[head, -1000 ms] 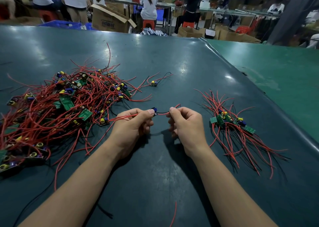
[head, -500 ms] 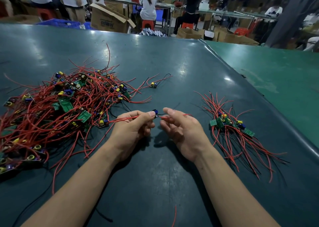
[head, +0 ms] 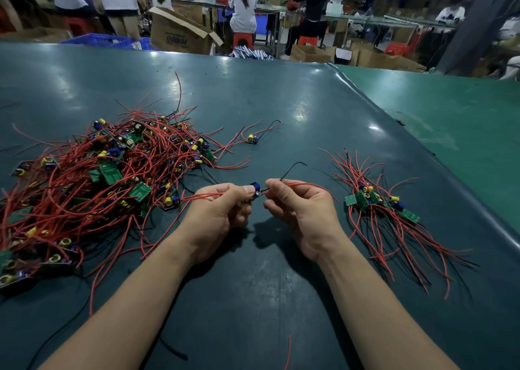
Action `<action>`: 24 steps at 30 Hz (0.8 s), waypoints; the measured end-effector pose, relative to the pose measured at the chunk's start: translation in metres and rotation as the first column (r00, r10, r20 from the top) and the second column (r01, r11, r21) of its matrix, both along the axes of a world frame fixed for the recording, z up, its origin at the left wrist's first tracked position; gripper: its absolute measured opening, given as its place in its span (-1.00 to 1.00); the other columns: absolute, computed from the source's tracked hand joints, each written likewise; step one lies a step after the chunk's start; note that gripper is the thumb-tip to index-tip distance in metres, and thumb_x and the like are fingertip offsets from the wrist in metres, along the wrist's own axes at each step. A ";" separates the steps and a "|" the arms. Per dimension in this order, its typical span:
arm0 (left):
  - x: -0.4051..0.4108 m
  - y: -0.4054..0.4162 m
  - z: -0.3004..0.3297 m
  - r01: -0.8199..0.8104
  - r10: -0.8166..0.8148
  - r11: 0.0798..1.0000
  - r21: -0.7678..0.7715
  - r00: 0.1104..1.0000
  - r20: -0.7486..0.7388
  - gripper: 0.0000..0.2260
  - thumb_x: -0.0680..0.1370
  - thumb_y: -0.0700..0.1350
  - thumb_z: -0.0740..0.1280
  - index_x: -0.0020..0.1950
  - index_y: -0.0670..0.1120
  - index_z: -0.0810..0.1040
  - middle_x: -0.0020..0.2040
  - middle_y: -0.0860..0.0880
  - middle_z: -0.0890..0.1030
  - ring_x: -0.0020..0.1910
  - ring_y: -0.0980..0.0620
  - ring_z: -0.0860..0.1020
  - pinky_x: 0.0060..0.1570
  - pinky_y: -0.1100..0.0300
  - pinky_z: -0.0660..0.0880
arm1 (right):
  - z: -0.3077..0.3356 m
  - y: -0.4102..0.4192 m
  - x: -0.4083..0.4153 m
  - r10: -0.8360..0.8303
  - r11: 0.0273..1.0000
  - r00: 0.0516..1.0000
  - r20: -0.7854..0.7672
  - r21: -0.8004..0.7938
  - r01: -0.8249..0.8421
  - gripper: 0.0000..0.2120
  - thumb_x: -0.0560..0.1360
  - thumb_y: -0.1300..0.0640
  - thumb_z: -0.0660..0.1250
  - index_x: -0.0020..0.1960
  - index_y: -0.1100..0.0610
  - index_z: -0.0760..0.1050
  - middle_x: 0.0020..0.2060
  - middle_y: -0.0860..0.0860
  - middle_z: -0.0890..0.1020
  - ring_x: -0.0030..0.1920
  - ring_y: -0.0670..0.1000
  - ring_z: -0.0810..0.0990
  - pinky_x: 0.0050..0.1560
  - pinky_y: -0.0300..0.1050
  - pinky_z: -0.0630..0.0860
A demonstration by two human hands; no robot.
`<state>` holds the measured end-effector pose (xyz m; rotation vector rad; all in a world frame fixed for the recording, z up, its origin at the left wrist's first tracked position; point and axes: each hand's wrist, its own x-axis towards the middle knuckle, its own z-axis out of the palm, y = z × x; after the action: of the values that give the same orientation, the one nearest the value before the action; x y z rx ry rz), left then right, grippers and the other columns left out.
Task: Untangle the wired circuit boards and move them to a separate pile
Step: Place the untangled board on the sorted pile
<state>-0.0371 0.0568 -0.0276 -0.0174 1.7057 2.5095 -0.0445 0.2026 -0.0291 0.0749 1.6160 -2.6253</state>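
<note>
The person holds one small circuit board (head: 255,190) above the dark green table (head: 281,102), near the middle of the view. The left hand (head: 222,212) has its fingers curled, and thumb and forefinger pinch the board by its left side; two red wires (head: 206,196) run from this hand toward 9 o'clock, in the direction of the big pile. The right hand (head: 299,212) is also curled, and its thumb and forefinger pinch the wires just at the right of the board. From this hand a red wire goes toward 3 o'clock and a black wire (head: 291,168) rises toward 1 o'clock.

The tangled pile (head: 112,178) of boards and red wires lies at 9 to 10 o'clock from the hands. The sorted pile (head: 380,201), with its wires spread out like a fan, lies at 3 o'clock, apart from the right hand. One single board (head: 251,138) with its wires lies alone on the table at 12 o'clock. A loose red wire piece (head: 288,351) lies at 6 o'clock, between the forearms.
</note>
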 end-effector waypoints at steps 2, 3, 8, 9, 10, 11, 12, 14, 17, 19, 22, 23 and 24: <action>0.002 0.001 0.001 -0.008 0.008 1.000 -0.020 1.000 0.008 -0.74 0.53 -0.29 0.30 -0.35 -0.15 0.43 -0.47 -0.05 0.39 -0.54 0.12 0.35 -0.62 0.44 0.23 | -0.001 -0.002 0.001 -0.046 0.996 0.998 -0.038 0.072 0.049 -0.93 0.43 0.26 0.44 -0.22 0.24 0.65 -0.40 0.07 0.63 -0.44 -0.04 0.59 -0.38 -0.26 0.56; 0.002 0.001 0.002 -0.007 0.008 1.000 -0.022 1.000 0.010 -0.74 0.53 -0.30 0.30 -0.35 -0.15 0.40 -0.46 -0.06 0.36 -0.53 0.11 0.33 -0.63 0.44 0.22 | -0.001 -0.002 0.002 -0.061 0.992 0.997 -0.057 0.104 0.067 -0.91 0.47 0.26 0.42 -0.21 0.23 0.65 -0.39 0.06 0.63 -0.44 -0.04 0.58 -0.39 -0.26 0.55; 0.004 0.001 0.004 0.006 -0.005 0.999 -0.044 1.000 0.020 -0.72 0.54 -0.32 0.29 -0.36 -0.16 0.38 -0.43 -0.06 0.35 -0.49 0.08 0.30 -0.65 0.45 0.19 | -0.001 0.006 0.000 -0.141 0.971 0.989 -0.041 0.190 0.146 -0.92 0.47 0.22 0.44 -0.20 0.18 0.66 -0.39 -0.02 0.64 -0.38 -0.12 0.53 -0.41 -0.28 0.48; 0.004 0.001 0.004 0.006 -0.005 0.999 -0.045 1.000 0.018 -0.72 0.54 -0.32 0.29 -0.35 -0.16 0.38 -0.43 -0.06 0.35 -0.50 0.08 0.31 -0.65 0.44 0.19 | -0.002 0.008 -0.001 -0.122 0.967 0.992 -0.035 0.221 0.127 -0.91 0.47 0.21 0.44 -0.21 0.16 0.66 -0.41 -0.04 0.62 -0.39 -0.13 0.50 -0.40 -0.29 0.44; 0.004 0.002 0.003 0.002 -0.001 0.999 -0.042 1.000 0.017 -0.74 0.54 -0.32 0.29 -0.34 -0.16 0.39 -0.44 -0.06 0.35 -0.52 0.10 0.33 -0.65 0.44 0.20 | -0.002 0.010 -0.001 -0.085 0.970 0.996 -0.019 0.225 0.087 -0.92 0.46 0.20 0.44 -0.22 0.15 0.66 -0.43 -0.06 0.58 -0.41 -0.13 0.46 -0.40 -0.30 0.40; 0.004 0.002 0.003 -0.002 0.003 0.999 -0.036 1.000 0.018 -0.74 0.54 -0.32 0.29 -0.33 -0.16 0.40 -0.45 -0.06 0.36 -0.53 0.12 0.35 -0.65 0.44 0.20 | -0.002 0.012 0.000 -0.037 0.983 0.999 -0.006 0.182 0.037 -0.95 0.43 0.20 0.45 -0.20 0.16 0.64 -0.45 -0.05 0.55 -0.42 -0.12 0.44 -0.41 -0.30 0.38; 0.003 0.002 0.002 -0.007 0.007 1.000 -0.027 1.000 0.019 -0.75 0.54 -0.32 0.29 -0.34 -0.16 0.41 -0.46 -0.04 0.37 -0.54 0.14 0.36 -0.65 0.44 0.20 | -0.001 0.012 0.001 0.023 0.993 1.000 0.000 0.113 -0.023 -0.96 0.40 0.21 0.45 -0.17 0.17 0.63 -0.45 -0.04 0.54 -0.43 -0.12 0.45 -0.41 -0.31 0.39; 0.002 0.001 0.001 -0.008 0.008 1.000 -0.003 1.000 0.020 -0.76 0.53 -0.31 0.30 -0.33 -0.15 0.46 -0.48 -0.02 0.40 -0.54 0.15 0.36 -0.63 0.44 0.22 | -0.002 0.013 0.003 0.135 0.990 0.991 -0.013 0.038 -0.134 -0.86 0.36 0.20 0.42 -0.09 0.18 0.65 -0.41 -0.02 0.56 -0.39 -0.11 0.51 -0.36 -0.32 0.47; 0.001 0.001 -0.002 0.009 -0.009 1.000 -0.020 1.000 0.000 -0.78 0.52 -0.28 0.32 -0.33 -0.15 0.46 -0.46 -0.02 0.40 -0.50 0.11 0.34 -0.56 0.42 0.24 | -0.003 0.009 0.005 0.153 0.983 0.988 -0.030 0.104 -0.149 -0.91 0.46 0.27 0.38 -0.13 0.19 0.67 -0.39 0.01 0.61 -0.35 -0.09 0.56 -0.32 -0.30 0.53; 0.000 0.001 -0.004 0.026 -0.027 0.999 -0.036 0.999 -0.027 -0.77 0.46 -0.24 0.38 -0.37 -0.14 0.43 -0.46 -0.05 0.38 -0.49 0.07 0.31 -0.53 0.39 0.23 | -0.004 0.006 0.005 0.048 0.987 0.999 -0.016 0.153 -0.045 -0.92 0.48 0.29 0.39 -0.17 0.23 0.65 -0.41 0.02 0.60 -0.36 -0.06 0.56 -0.35 -0.28 0.54; -0.001 0.000 -0.005 0.063 -0.064 0.998 -0.025 0.997 -0.045 -0.77 0.35 -0.16 0.42 -0.42 -0.12 0.41 -0.45 -0.04 0.39 -0.45 0.05 0.29 -0.43 0.29 0.25 | -0.006 0.004 0.005 -0.038 0.984 0.999 0.001 0.172 0.037 -0.94 0.45 0.25 0.45 -0.17 0.25 0.64 -0.43 0.01 0.58 -0.42 -0.06 0.53 -0.41 -0.27 0.50; -0.001 0.000 -0.006 0.071 -0.073 0.997 -0.026 0.996 -0.049 -0.77 0.33 -0.15 0.43 -0.42 -0.11 0.41 -0.46 -0.03 0.39 -0.45 0.05 0.29 -0.43 0.28 0.26 | -0.006 0.004 0.005 -0.051 0.982 0.999 -0.004 0.183 0.051 -0.94 0.45 0.24 0.46 -0.18 0.24 0.64 -0.44 0.01 0.57 -0.45 -0.06 0.52 -0.43 -0.27 0.49; -0.001 -0.001 -0.007 0.077 -0.079 0.996 -0.044 0.995 -0.059 -0.76 0.33 -0.14 0.44 -0.43 -0.11 0.40 -0.47 -0.02 0.39 -0.45 0.05 0.29 -0.43 0.27 0.27 | -0.005 0.004 0.005 -0.058 0.979 0.998 -0.010 0.196 0.059 -0.93 0.46 0.25 0.45 -0.20 0.22 0.64 -0.43 0.01 0.56 -0.46 -0.07 0.50 -0.45 -0.27 0.48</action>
<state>-0.0383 0.0562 -0.0345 0.1204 1.7448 2.4424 -0.0391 0.2065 -0.0344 0.1266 1.8979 -2.4994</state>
